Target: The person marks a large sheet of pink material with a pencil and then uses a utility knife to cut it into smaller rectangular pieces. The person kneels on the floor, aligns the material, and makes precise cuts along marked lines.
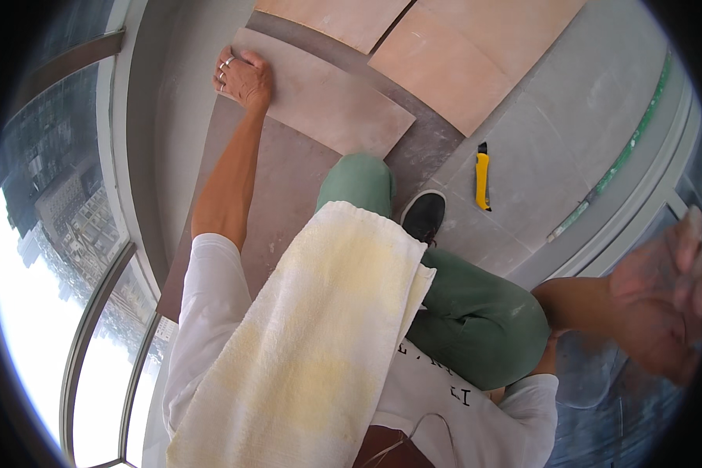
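Note:
My left hand (244, 76), with rings on its fingers, is closed at the left end of a long, flat tan tile (335, 97). Its fingers curl at the tile's edge. That tile lies over a larger reddish-brown panel (277, 175), and my green-trousered knee (357, 181) is at its near edge. My right hand (663, 300) is raised at the far right, close to the camera. Motion smears its fingers, so I cannot make out whether it holds anything. A yellow utility knife (483, 178) with a black end lies on the grey floor, apart from both hands.
More tan tiles (444, 66) lie at the top, with a dark gap between two of them. A curving window wall (143, 156) runs along the left. A green strip (628, 156) edges the glass door frame at right. A white towel (304, 335) hangs before me.

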`<act>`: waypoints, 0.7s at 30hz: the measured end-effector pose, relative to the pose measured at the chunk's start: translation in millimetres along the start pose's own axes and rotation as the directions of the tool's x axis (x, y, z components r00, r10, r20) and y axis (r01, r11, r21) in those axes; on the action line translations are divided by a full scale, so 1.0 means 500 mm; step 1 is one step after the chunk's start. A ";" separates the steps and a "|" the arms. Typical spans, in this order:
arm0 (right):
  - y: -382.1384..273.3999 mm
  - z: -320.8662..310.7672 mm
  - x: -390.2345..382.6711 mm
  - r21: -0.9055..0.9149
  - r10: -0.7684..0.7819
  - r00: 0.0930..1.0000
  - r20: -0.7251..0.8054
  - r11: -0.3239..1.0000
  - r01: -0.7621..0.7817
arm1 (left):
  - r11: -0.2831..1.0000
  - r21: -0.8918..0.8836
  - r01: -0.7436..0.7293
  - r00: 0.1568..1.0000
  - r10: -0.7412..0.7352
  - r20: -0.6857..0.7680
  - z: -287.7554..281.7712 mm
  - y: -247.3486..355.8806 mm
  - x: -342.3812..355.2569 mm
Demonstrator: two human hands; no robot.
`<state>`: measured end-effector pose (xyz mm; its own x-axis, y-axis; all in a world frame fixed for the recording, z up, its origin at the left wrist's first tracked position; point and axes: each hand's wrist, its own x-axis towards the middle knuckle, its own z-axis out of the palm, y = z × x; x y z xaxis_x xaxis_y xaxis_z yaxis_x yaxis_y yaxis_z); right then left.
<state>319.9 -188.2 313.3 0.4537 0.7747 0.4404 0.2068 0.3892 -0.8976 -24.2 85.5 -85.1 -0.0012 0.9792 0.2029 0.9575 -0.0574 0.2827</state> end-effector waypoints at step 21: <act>0.536 0.241 -0.601 -0.052 0.804 0.569 -0.176 0.569 -0.821 | 1.000 0.009 0.019 0.970 -0.020 0.242 -0.015 -0.047 0.060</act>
<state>134.3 -256.6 -57.7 0.5768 0.6655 -0.4737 -0.2095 -0.4400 -0.8732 -48.9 114.9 -78.7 0.0492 0.9982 -0.0353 0.9598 -0.0374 0.2781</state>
